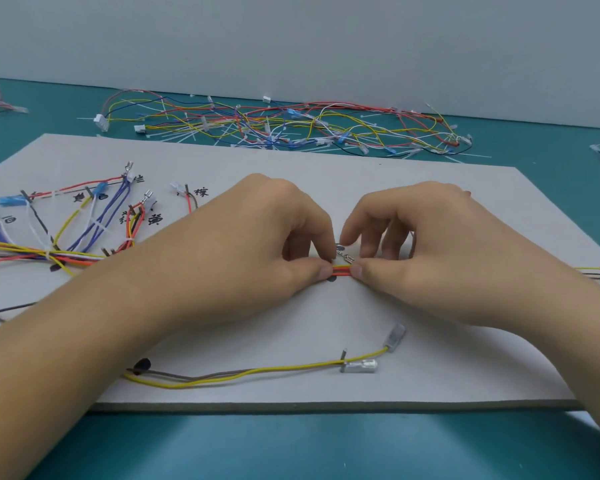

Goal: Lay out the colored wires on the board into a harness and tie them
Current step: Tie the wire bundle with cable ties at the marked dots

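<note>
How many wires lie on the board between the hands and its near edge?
2: a yellow wire and a brown wire, side by side along the near edge. The left arm may hide others.

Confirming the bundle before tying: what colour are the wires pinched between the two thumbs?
The wires show red-orange and yellow, best seen in the head view.

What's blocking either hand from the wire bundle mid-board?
Nothing visible. Left hand and right hand both pinch the wire bundle, thumbs either side of a short exposed stretch on the board; a small metal piece sits above between their fingertips.
</note>
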Demonstrator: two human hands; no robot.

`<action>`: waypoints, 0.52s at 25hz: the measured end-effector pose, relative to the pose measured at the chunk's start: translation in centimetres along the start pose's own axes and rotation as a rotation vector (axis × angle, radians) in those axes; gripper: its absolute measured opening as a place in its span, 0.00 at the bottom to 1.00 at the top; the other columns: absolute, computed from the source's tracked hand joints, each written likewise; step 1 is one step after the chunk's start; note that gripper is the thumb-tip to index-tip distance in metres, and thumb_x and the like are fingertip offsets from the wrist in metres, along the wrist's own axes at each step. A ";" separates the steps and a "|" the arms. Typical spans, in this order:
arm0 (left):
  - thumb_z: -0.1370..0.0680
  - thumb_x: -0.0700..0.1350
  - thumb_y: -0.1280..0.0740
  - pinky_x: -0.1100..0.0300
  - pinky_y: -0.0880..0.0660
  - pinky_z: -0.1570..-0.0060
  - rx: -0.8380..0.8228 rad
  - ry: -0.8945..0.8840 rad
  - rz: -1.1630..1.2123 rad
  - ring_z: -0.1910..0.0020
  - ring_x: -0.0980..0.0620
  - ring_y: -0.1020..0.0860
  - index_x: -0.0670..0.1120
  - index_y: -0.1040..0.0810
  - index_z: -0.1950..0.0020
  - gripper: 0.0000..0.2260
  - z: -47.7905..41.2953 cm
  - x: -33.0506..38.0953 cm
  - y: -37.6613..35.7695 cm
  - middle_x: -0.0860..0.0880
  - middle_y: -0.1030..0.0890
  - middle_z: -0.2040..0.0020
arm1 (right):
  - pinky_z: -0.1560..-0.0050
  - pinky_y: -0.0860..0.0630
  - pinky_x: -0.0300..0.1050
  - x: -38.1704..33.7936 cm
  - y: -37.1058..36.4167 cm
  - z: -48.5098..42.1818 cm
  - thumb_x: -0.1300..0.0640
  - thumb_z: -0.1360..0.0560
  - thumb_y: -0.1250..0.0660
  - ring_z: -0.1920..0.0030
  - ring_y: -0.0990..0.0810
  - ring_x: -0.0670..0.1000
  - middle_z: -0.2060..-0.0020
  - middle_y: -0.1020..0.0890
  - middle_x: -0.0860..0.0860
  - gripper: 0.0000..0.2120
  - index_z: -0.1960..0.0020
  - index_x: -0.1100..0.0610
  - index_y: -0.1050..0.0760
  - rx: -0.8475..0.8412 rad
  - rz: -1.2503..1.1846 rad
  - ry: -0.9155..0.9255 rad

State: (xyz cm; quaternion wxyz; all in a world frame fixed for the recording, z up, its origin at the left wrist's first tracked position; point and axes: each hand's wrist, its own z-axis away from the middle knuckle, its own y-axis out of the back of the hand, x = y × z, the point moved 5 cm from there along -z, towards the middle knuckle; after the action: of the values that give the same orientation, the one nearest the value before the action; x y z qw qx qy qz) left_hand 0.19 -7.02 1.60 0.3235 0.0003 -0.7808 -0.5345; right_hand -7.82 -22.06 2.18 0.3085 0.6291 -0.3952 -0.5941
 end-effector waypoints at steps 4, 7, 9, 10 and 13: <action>0.25 0.48 0.24 0.67 0.31 0.63 -0.005 -0.008 0.000 0.61 0.57 0.22 0.55 0.14 0.57 0.01 0.0 0.3 -0.4 0.59 0.21 0.63 | 0.62 0.27 0.40 -0.4 -0.7 0.0 0.50 0.27 0.28 0.62 0.22 0.45 0.58 0.21 0.42 0.04 0.54 0.42 0.18 -0.044 -0.051 0.050; 0.26 0.46 0.24 0.66 0.30 0.63 0.008 -0.020 0.008 0.61 0.56 0.22 0.54 0.14 0.58 0.03 -0.1 0.5 -0.2 0.57 0.20 0.63 | 0.61 0.31 0.36 -0.5 -0.7 -0.1 0.52 0.25 0.28 0.60 0.24 0.42 0.57 0.22 0.42 0.03 0.55 0.44 0.20 -0.039 -0.013 0.064; 0.26 0.45 0.24 0.63 0.28 0.61 0.003 -0.037 0.012 0.61 0.56 0.22 0.53 0.14 0.59 0.03 0.0 0.7 -0.3 0.56 0.20 0.64 | 0.60 0.35 0.32 -1.0 -0.7 -0.1 0.53 0.24 0.28 0.59 0.27 0.38 0.57 0.23 0.42 0.04 0.55 0.45 0.22 -0.056 0.056 0.089; 0.26 0.44 0.24 0.61 0.27 0.61 -0.002 -0.045 0.012 0.62 0.56 0.22 0.53 0.14 0.59 0.04 0.0 0.8 -0.3 0.56 0.20 0.64 | 0.60 0.35 0.32 -1.3 -0.8 0.0 0.53 0.24 0.29 0.60 0.28 0.37 0.58 0.24 0.42 0.05 0.55 0.45 0.24 -0.067 0.100 0.107; 0.27 0.43 0.25 0.61 0.28 0.62 -0.002 -0.066 -0.004 0.62 0.55 0.22 0.52 0.15 0.60 0.04 -0.1 0.9 -0.3 0.55 0.20 0.65 | 0.60 0.36 0.37 -2.0 -0.9 0.1 0.53 0.23 0.30 0.62 0.32 0.36 0.58 0.27 0.42 0.07 0.55 0.45 0.28 -0.083 0.199 0.149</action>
State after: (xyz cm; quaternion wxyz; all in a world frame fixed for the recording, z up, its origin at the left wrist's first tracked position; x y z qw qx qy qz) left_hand -0.58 -7.56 1.89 0.2966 -0.0163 -0.7905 -0.5357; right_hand -7.73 -19.89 2.35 0.4202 0.6160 -0.4066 -0.5279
